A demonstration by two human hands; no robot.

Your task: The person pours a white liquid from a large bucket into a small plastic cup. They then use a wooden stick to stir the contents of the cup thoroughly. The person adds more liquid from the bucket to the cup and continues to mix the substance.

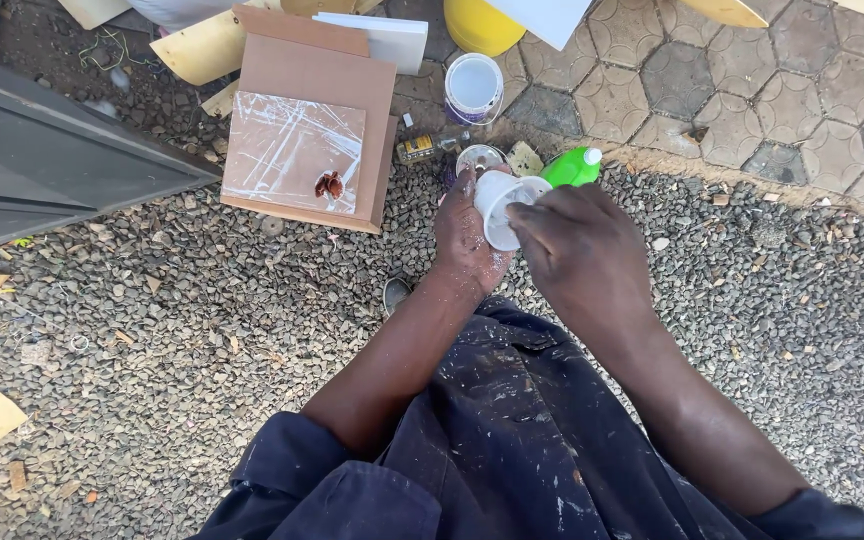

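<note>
White plastic lid (497,205), round and shallow, held on edge above the gravel (202,330) in front of the person's knees. The left hand (467,235) is closed around its lower rim; the right hand (577,245) is curled over its right edge, fingertips pressing into the inner face. What the right fingers do there cannot be told; no cloth or tool shows. 1 open white tub (473,88) stands on the paving beyond, uncovered, with a smaller open tin (480,158) and a green bottle (572,167) just behind the hands. A flat cardboard box (307,130) with clear film lies to the left. Judged from this, the container is already opened and the lid is being handled or cleaned; the lid is not yet back on.
</note>
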